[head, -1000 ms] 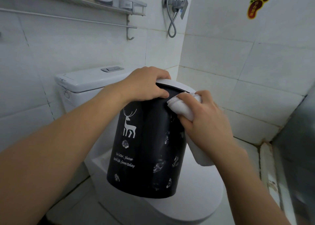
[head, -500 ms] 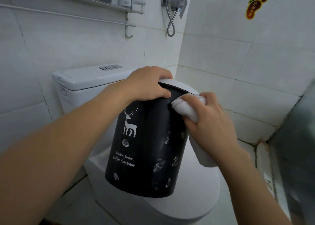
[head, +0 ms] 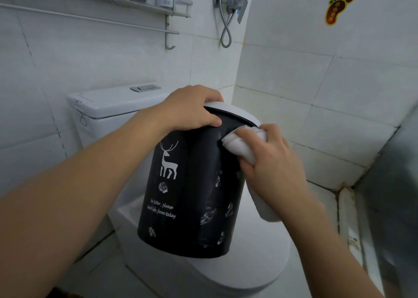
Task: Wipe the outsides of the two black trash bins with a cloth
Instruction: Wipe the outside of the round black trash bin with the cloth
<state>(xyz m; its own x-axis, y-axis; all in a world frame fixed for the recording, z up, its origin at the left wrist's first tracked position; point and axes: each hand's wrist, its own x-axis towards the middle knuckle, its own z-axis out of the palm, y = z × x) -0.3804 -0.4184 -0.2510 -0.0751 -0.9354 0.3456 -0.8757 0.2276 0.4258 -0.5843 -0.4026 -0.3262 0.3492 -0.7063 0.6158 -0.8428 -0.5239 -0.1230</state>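
Your left hand (head: 192, 110) is curled over the top rim of the bin (head: 190, 196), fingers hooked at the white lid edge and thumb down on the black wall, so it is clamped on the bin and carries it; your right hand (head: 269, 162) is closed round a bunched white cloth (head: 239, 144), pressing the wad against the bin's upper right flank just under the rim, with a loose tail of cloth hanging below your palm. The two hands sit near each other at the top of the bin but do not touch.

The bin lies between and below your hands, tilted with its top leaning away to the right; its long axis runs from your hands down toward its base, which hangs just above the toilet (head: 237, 273) lid; whether the base touches the lid I cannot tell. The deer print faces you under your left wrist; the right flank under the cloth shows pale smears and marks all the way down.

So the stroke that seems due runs down that axis, from rim to base, and your right hand is the one placed for it; the left need only hold, or turn the bin to bring a fresh side round. The second bin is not in view.
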